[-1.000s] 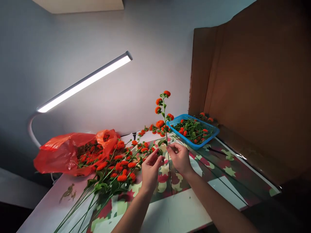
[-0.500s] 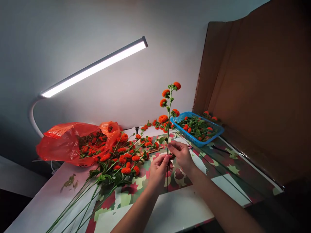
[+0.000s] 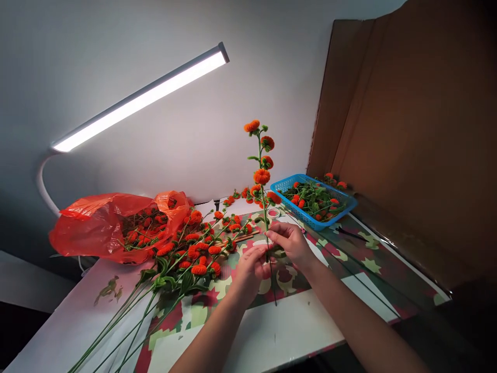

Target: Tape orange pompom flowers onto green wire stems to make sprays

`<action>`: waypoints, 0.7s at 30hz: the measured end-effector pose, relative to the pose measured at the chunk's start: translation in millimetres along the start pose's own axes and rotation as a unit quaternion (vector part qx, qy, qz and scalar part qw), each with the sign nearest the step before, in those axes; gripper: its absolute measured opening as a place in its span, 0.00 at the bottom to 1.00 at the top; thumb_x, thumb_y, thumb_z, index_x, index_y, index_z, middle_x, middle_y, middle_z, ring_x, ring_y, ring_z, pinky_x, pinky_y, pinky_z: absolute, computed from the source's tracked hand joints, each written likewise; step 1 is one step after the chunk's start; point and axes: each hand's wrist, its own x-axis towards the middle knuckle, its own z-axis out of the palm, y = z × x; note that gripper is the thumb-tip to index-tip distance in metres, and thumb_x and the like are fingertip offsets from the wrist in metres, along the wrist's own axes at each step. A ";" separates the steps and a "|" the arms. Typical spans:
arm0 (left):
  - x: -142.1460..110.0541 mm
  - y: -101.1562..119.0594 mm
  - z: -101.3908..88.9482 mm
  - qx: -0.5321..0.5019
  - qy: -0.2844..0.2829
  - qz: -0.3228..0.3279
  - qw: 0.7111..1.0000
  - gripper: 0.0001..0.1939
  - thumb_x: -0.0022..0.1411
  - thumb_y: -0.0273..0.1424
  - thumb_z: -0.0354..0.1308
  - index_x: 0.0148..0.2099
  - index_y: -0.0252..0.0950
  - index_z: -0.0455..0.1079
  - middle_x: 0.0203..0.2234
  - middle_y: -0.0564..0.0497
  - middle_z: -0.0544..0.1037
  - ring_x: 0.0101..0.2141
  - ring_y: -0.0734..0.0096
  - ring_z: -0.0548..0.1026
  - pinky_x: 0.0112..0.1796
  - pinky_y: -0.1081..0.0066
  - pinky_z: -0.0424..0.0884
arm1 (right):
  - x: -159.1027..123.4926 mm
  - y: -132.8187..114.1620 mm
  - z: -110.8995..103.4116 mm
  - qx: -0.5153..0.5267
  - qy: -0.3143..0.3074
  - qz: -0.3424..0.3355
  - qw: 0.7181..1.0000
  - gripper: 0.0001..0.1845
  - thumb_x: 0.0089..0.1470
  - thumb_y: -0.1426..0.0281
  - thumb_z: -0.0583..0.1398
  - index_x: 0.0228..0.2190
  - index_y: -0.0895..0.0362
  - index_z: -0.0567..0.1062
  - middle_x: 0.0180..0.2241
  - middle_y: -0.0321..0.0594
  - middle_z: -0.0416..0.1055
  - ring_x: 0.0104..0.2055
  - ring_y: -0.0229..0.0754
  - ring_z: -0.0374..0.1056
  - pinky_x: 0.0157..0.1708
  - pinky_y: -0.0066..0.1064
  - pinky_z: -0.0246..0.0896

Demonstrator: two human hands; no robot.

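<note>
An artificial flower stem (image 3: 261, 176) with fuzzy orange blooms and small green leaves stands upright in front of me, its bare dark end pointing down toward the table. My right hand (image 3: 290, 244) pinches the green stalk between thumb and fingertips below the lowest leaf. Just beneath it, my left hand (image 3: 253, 267) has its fingers closed around the thin lower stalk. A short olive-green piece shows under my right fingers; what it is I cannot make out. To the left lies a bunch of finished orange flower stems (image 3: 200, 254) with long green stalks.
A red plastic bag (image 3: 85, 228) of orange flowers sits at the back left. A blue basket (image 3: 316, 226) holding flowers and leaves stands at the back right, near a cardboard sheet (image 3: 407, 129). A tape roll (image 3: 273, 213) lies behind my hands; a lit lamp (image 3: 143, 96) hangs above.
The held flower stem has turned, so its blooms face differently, and its top leans slightly left. My left fingers have loosened a little. The whole view has shifted slightly.
</note>
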 end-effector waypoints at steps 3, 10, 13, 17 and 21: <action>2.5 1.0 -4.5 0.052 0.123 0.068 0.989 0.14 0.42 0.30 0.67 0.35 0.33 0.75 0.28 0.50 0.77 0.26 0.75 0.73 0.27 0.75 0.70 | -0.5 5.6 -0.5 -0.088 0.035 -0.057 0.994 0.09 0.45 0.66 0.61 0.20 0.59 0.72 0.20 0.34 0.65 0.25 0.35 0.60 0.27 0.27 0.56; 0.2 -3.1 1.9 0.188 0.190 0.274 0.924 0.17 0.50 0.34 0.64 0.44 0.36 0.75 0.41 0.46 0.78 0.40 0.66 0.75 0.43 0.67 0.70 | -9.0 11.7 12.6 -0.232 0.089 -0.104 0.963 0.09 0.50 0.69 0.57 0.21 0.59 0.71 0.19 0.34 0.65 0.23 0.36 0.60 0.27 0.28 0.57; -0.9 -1.1 10.3 0.153 0.190 0.285 0.927 0.22 0.46 0.31 0.66 0.46 0.35 0.72 0.30 0.49 0.79 0.34 0.68 0.77 0.38 0.69 0.72 | -13.3 12.3 18.5 -0.264 0.109 -0.124 0.950 0.10 0.50 0.70 0.56 0.20 0.59 0.71 0.18 0.34 0.64 0.22 0.36 0.59 0.26 0.28 0.55; -2.5 8.6 15.6 0.118 0.197 0.315 0.921 0.27 0.42 0.27 0.68 0.45 0.37 0.63 0.24 0.53 0.79 0.28 0.70 0.77 0.34 0.70 0.73 | -17.8 14.5 23.0 -0.308 0.133 -0.157 0.929 0.09 0.50 0.71 0.56 0.20 0.58 0.71 0.17 0.33 0.63 0.22 0.36 0.59 0.27 0.28 0.55; -2.1 11.9 14.4 0.111 0.202 0.306 0.924 0.24 0.42 0.26 0.68 0.40 0.38 0.60 0.24 0.54 0.79 0.27 0.71 0.77 0.34 0.70 0.73 | -20.6 15.2 25.9 -0.326 0.132 -0.161 0.922 0.09 0.49 0.71 0.56 0.20 0.58 0.70 0.17 0.33 0.63 0.21 0.36 0.58 0.27 0.29 0.54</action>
